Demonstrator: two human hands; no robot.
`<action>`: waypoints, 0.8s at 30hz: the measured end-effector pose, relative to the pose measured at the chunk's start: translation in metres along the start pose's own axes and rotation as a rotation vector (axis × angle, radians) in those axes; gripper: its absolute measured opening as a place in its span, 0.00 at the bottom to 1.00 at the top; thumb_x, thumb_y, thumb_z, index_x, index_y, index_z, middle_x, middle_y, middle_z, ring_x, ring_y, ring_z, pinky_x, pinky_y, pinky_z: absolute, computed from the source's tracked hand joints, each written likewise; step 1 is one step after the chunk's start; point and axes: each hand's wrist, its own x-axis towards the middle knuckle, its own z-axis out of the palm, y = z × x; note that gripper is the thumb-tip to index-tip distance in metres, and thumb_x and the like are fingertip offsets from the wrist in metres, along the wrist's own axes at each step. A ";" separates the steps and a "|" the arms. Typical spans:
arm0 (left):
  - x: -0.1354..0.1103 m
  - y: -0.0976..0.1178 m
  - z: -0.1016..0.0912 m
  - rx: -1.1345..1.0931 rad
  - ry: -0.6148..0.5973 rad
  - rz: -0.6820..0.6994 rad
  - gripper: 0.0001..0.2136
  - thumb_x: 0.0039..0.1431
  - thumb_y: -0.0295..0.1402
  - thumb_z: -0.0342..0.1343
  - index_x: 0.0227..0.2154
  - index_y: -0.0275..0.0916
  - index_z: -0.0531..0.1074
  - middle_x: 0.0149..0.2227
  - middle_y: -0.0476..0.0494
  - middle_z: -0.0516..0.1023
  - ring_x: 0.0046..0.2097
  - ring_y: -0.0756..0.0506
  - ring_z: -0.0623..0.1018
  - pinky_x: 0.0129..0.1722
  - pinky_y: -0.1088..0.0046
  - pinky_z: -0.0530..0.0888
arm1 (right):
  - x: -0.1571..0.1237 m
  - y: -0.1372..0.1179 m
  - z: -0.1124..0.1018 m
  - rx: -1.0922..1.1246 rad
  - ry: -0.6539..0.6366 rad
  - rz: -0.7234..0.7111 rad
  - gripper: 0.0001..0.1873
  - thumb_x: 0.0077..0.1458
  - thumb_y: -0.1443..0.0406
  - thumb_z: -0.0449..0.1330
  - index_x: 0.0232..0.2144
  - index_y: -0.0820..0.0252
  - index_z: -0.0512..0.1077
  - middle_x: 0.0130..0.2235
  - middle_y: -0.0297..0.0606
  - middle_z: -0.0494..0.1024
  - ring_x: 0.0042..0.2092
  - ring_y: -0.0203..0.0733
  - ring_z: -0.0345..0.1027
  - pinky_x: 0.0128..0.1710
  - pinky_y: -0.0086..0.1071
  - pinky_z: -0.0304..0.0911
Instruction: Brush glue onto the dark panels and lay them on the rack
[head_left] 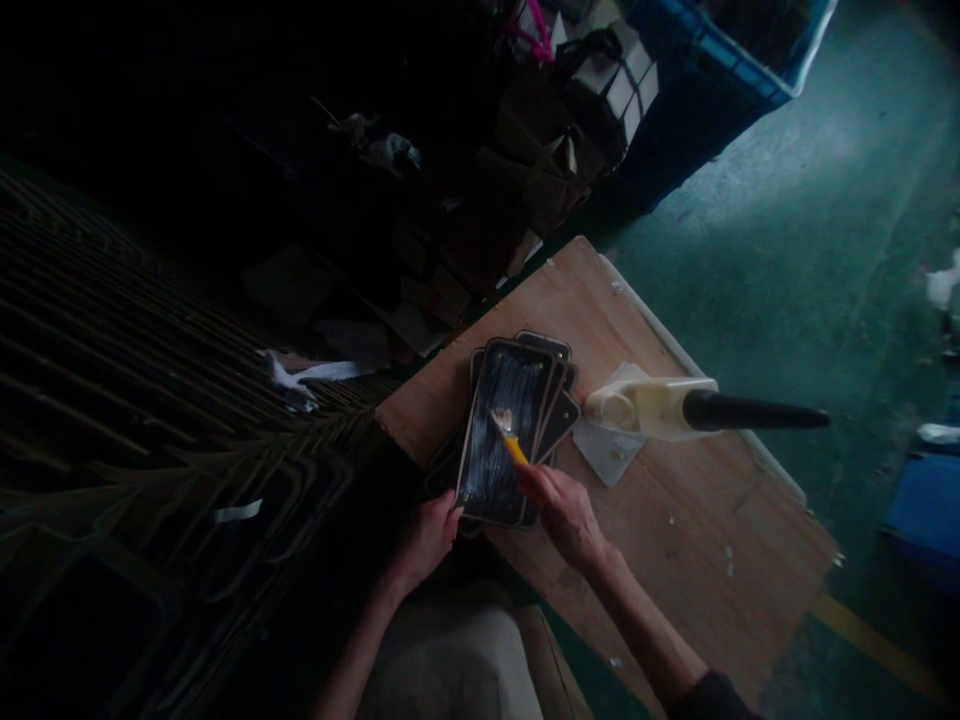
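A pile of dark, flat, rounded rectangular panels lies askew on the wooden board. Its top panel (495, 450) is streaked with a whitish wet coating. My right hand (559, 505) grips the yellow handle of a paintbrush (513, 440), whose bristles rest on the middle of that panel. At the panel's near left corner, my left hand (435, 530) pinches the edge between thumb and fingers. To the right stands a pale plastic bottle (667, 405) with a long black part, beside a small round cup-like opening, on a white sheet (611, 465).
The wooden tabletop (697, 550) has white specks on it. Rows of stacked dark panels (150, 400) fill the left side. Behind are cardboard pieces (442, 290) and a blue crate (720, 60) on the green floor. Another blue container (926, 510) stands at the far right.
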 end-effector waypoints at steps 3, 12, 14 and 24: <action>-0.001 0.000 0.001 -0.025 -0.002 0.003 0.09 0.63 0.33 0.43 0.27 0.42 0.61 0.21 0.52 0.68 0.22 0.50 0.72 0.23 0.78 0.63 | -0.043 -0.022 0.003 0.099 -0.108 0.081 0.13 0.68 0.67 0.46 0.51 0.59 0.65 0.34 0.38 0.74 0.32 0.40 0.68 0.31 0.30 0.63; 0.003 -0.009 0.000 -0.053 -0.058 0.011 0.09 0.63 0.36 0.43 0.28 0.41 0.61 0.21 0.53 0.68 0.20 0.50 0.71 0.21 0.77 0.65 | 0.020 0.036 -0.038 0.212 0.245 0.105 0.12 0.67 0.65 0.51 0.51 0.58 0.67 0.40 0.39 0.78 0.38 0.39 0.75 0.37 0.30 0.69; 0.004 -0.009 -0.001 -0.069 -0.071 0.006 0.09 0.63 0.36 0.43 0.28 0.41 0.61 0.22 0.53 0.67 0.21 0.50 0.71 0.21 0.77 0.65 | 0.043 0.049 -0.044 0.150 0.318 0.055 0.12 0.67 0.65 0.51 0.51 0.58 0.67 0.41 0.40 0.78 0.39 0.39 0.75 0.39 0.31 0.69; 0.002 -0.006 0.003 -0.083 0.000 -0.012 0.10 0.63 0.35 0.43 0.26 0.42 0.61 0.21 0.52 0.68 0.20 0.50 0.72 0.22 0.77 0.65 | 0.049 0.053 -0.035 -0.065 0.253 0.040 0.14 0.68 0.64 0.49 0.52 0.60 0.67 0.39 0.42 0.75 0.37 0.40 0.70 0.35 0.30 0.65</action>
